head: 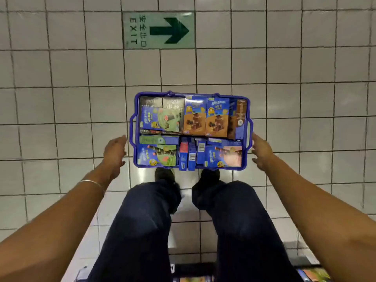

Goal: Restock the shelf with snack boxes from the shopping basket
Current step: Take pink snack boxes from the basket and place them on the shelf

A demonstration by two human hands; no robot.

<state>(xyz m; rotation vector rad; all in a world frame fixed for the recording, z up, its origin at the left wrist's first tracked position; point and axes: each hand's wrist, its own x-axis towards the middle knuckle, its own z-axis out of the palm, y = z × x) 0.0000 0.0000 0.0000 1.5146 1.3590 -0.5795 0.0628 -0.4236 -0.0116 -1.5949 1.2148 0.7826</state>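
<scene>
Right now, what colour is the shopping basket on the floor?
Blue: the shopping basket shows a blue rim and handles, best in the head view.

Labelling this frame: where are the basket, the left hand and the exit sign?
basket point(247, 137), head view, right wall
left hand point(115, 153), head view, back of hand
exit sign point(168, 30), head view, green arrow

A blue shopping basket point(131, 129) full of snack boxes point(195, 121) sits on the tiled floor point(61, 119). The left hand point(115, 153) and right hand point(262, 153), fingers relaxed, hover just beside its left and right sides. A green exit sign point(158, 30) lies farther off.
</scene>
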